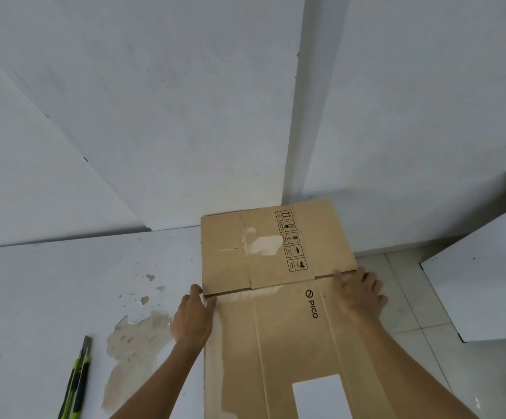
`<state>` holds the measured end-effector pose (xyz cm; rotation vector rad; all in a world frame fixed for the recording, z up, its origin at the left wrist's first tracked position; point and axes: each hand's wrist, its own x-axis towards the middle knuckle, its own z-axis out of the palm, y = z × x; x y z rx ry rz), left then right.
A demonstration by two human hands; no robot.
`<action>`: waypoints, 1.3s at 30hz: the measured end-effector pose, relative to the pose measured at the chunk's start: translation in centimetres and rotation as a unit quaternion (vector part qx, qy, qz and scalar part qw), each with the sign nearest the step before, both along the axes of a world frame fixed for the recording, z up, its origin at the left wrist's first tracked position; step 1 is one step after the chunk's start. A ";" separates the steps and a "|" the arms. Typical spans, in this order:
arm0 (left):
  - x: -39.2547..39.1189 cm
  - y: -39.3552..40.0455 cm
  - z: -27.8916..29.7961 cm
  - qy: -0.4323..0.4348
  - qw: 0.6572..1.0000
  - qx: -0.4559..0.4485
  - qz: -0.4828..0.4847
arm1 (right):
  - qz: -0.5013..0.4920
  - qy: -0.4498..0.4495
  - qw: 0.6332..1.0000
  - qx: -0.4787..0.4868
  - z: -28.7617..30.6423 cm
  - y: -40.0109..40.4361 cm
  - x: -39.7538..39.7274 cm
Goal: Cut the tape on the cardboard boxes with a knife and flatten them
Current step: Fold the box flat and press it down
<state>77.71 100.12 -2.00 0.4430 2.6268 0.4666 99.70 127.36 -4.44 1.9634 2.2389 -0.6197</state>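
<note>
— Where do we find the hands?

— Both arms reach forward over the flattened cardboard box point(275, 343), which lies on the white desk point(49, 297) with its right part hanging out over the tiled floor point(402, 297). The left hand point(192, 319) is at the box's left edge, thumb and fingers closed on the near corner of the folded-over panel point(272, 246). The right hand point(360, 290) rests on the right side at that panel's other near corner — fingers curled down over the board there.

— And the knife?

— We see the green-and-black utility knife point(77, 379) lying on the desk, well apart to the left, touched by neither hand. Its lower end is cut off by the frame.

— Anything hard to make out?

— The box's near end runs out of view at the bottom, and the left fingertips are tucked under the panel's edge. The printed handling symbols are too small to read; we can read "PICO" beside the right hand. The desk's surface is peeled in brown patches point(133, 340) beside the left forearm.
</note>
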 end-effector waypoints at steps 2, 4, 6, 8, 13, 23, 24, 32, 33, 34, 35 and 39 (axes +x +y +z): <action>1.1 0.7 0.0 0.022 1.000 0.000 -0.016 | 0.010 -0.003 1.000 0.010 -0.2 -0.9 0.2; 2.7 1.2 -0.2 0.067 0.995 -0.004 -0.072 | 0.032 0.019 0.998 0.048 -0.5 -2.5 0.4; 4.8 1.5 -0.6 0.089 0.978 -0.001 -0.190 | 0.062 0.023 0.995 0.080 -1.1 -4.4 0.7; 6.5 1.8 -1.6 0.083 0.957 -0.017 -0.277 | 0.100 -0.003 0.991 0.086 -1.8 -6.1 0.8; 6.7 1.7 -5.0 0.125 0.945 -0.054 -0.299 | 0.148 -0.039 0.987 0.054 -2.7 -7.3 0.9; 8.5 1.9 -5.2 0.139 0.953 -0.036 -0.265 | 0.299 0.048 0.937 0.175 -3.2 -14.7 4.4; 9.5 1.8 -5.1 0.137 0.954 -0.021 -0.265 | 0.289 0.053 0.939 0.179 -3.3 -14.8 4.6; 15.9 -2.2 -5.3 0.138 0.941 0.008 -0.308 | 0.279 0.043 0.949 0.142 -3.2 -15.1 5.3; 15.8 -2.2 -5.2 0.138 0.941 0.005 -0.309 | 0.284 0.038 0.947 0.145 -3.4 -15.6 6.0; 15.7 -2.2 -5.2 0.139 0.940 0.005 -0.311 | 0.290 0.037 0.944 0.151 -3.5 -16.2 6.9; 15.7 -2.2 -5.3 0.138 0.939 0.006 -0.314 | 0.294 0.040 0.942 0.159 -3.6 -16.9 7.6; 15.8 -2.2 -5.5 0.143 0.939 0.009 -0.314 | 0.288 0.051 0.941 0.172 -3.6 -17.3 8.3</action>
